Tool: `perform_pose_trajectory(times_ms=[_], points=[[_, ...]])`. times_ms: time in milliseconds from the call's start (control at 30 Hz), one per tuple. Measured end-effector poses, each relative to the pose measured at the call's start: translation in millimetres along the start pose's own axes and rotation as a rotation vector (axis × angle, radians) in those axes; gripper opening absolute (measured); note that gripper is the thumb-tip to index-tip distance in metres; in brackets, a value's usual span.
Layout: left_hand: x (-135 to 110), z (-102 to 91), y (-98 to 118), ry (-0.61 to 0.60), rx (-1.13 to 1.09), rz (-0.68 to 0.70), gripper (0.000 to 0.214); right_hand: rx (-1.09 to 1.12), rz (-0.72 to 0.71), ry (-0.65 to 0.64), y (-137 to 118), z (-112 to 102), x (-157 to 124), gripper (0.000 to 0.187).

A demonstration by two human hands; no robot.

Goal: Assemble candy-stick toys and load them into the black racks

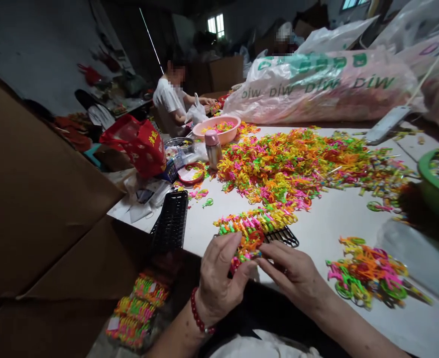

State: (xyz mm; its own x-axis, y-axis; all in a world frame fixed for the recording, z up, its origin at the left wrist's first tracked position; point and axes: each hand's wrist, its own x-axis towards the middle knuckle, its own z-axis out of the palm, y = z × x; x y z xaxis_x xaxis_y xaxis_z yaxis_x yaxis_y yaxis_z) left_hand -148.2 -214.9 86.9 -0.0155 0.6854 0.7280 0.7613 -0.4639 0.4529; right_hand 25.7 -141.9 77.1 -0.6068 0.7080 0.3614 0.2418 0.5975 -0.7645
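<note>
Near the table's front edge, my left hand [219, 281] is closed around a small bunch of bright plastic toy pieces [247, 246] in orange, red, pink and green. My right hand [296, 276] meets it from the right, thumb and fingers pinched at the bunch's edge; exactly which piece they grip is hidden. Just beyond my hands, a tight row of similar pieces [257, 219] stands on a black slotted rack [284, 236]. A small heap of ring-wheeled pieces [369, 273] lies to the right of my right hand.
A large heap of pieces [279, 161] covers the table's middle. Around it are a pink bowl [219, 134], a bottle [213, 151], a green basin [438, 174] and plastic sacks [324, 89]. Another black rack [171, 219] lies left. Packed bundles [133, 313] sit below. A person [169, 99] works beyond.
</note>
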Motion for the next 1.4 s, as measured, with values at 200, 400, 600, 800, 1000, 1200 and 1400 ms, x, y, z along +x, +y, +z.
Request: perform_pose_trajectory(times_ms=[200, 400, 600, 800, 1000, 1200, 1400], points=[[-1.3, -12.7, -6.4, -0.051, -0.183, -0.181, 0.038, -0.084, -0.130, -0.217, -21.1, 12.5, 8.6, 0.017], [-6.5, -12.1, -4.5, -0.171, -0.377, -0.172, 0.037, 0.042, 0.072, -0.388, -21.2, 8.8, -8.8, 0.022], [-0.2, -7.2, 6.2, -0.249, -0.486, -0.364, 0.035, 0.193, 0.228, -0.365, -24.5, -1.3, -14.1, 0.033], [4.9, -1.1, 8.6, -0.207, -0.949, -0.922, 0.040, 0.478, 0.501, -0.232, -18.1, 4.0, -13.7, 0.042], [-1.4, 4.3, 2.6, -0.119, -1.231, -1.070, 0.027, 0.608, 0.567, -0.163, -14.1, 7.9, -12.0, 0.046], [-5.8, 6.2, 3.6, -0.214, -1.091, -1.000, 0.022, 0.627, 0.571, -0.170, -9.7, 10.9, -15.9, 0.045], [-6.6, 8.6, 0.5, -0.190, -1.056, -0.997, 0.018, 0.648, 0.567, -0.189, -10.6, 10.7, -14.3, 0.044]])
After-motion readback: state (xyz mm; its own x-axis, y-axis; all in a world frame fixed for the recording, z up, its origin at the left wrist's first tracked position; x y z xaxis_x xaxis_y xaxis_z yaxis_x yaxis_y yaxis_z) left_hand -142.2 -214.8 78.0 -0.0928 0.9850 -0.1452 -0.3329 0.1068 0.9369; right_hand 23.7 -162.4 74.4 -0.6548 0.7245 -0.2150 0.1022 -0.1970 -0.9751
